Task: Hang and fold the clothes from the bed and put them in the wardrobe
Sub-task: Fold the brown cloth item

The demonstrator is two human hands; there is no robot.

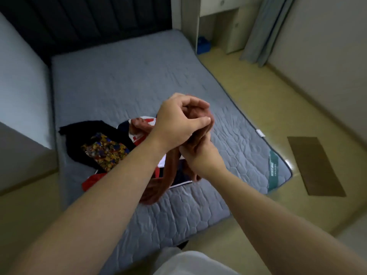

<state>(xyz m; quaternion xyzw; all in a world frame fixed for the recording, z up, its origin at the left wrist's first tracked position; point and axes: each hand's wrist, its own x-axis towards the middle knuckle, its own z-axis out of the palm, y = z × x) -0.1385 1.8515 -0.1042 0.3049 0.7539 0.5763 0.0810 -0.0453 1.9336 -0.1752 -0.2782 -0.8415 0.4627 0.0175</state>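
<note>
Both my hands are raised over the grey mattress [123,80], gripping a brown garment [168,165] that hangs down from them to the bed. My left hand [178,120] curls round its top end. Just below and behind it, my right hand [198,153] grips the same cloth. Under my arms lies a pile of clothes: a black piece with a yellow, blue and red patterned panel [105,149], a red, white and navy garment [145,126], and a red piece [91,180] near the mattress edge.
A dark padded headboard [79,22] stands at the far end. White walls flank the bed on the left. On the right are pale floor, a brown mat [315,165], a grey curtain [264,30] and a light cabinet [216,22].
</note>
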